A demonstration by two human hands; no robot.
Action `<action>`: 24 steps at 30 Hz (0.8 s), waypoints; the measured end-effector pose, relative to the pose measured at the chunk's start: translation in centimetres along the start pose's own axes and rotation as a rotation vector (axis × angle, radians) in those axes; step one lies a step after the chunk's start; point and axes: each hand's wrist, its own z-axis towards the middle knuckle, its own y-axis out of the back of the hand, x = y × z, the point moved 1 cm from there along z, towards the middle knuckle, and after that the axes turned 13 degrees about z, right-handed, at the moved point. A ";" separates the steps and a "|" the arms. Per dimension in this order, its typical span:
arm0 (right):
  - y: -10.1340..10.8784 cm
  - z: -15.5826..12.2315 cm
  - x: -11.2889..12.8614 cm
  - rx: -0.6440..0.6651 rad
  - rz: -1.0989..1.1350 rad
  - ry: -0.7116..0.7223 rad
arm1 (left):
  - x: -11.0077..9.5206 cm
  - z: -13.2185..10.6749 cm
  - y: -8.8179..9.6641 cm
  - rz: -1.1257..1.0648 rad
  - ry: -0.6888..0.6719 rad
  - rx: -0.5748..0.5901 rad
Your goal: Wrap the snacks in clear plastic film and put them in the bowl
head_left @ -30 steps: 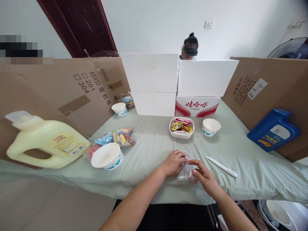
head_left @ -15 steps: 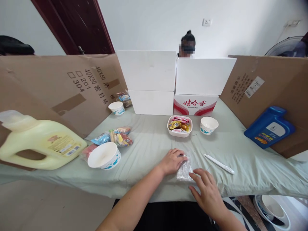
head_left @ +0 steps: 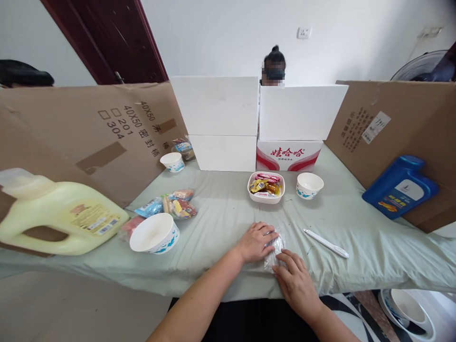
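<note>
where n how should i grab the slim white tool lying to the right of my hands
Probably pinch the slim white tool across its narrow width, close to the wider end, bringing your right hand from above. It lies flat and slanted on the cloth, wider end nearer you, thinner end pointing away to the left.

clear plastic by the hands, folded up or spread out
Folded up, it seems: the clear plastic lies as a small, creased bundle, touched by the left hand and the right hand. How many layers, I cannot tell.
</note>
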 end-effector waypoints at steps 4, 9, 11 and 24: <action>0.4 0.3 0.5 0.048 0.095 0.026 | -0.1 -0.2 0.1 -0.045 -0.042 0.009; 1.6 2.3 -0.7 0.179 0.154 0.015 | 0.1 -0.1 0.1 -0.078 -0.041 0.023; 1.9 3.9 -2.0 0.262 0.176 -0.011 | 0.3 -0.1 -0.2 -0.105 -0.030 0.011; -2.0 8.7 -6.9 0.190 -0.044 -0.436 | 1.7 -0.5 -2.3 -0.290 0.127 -0.284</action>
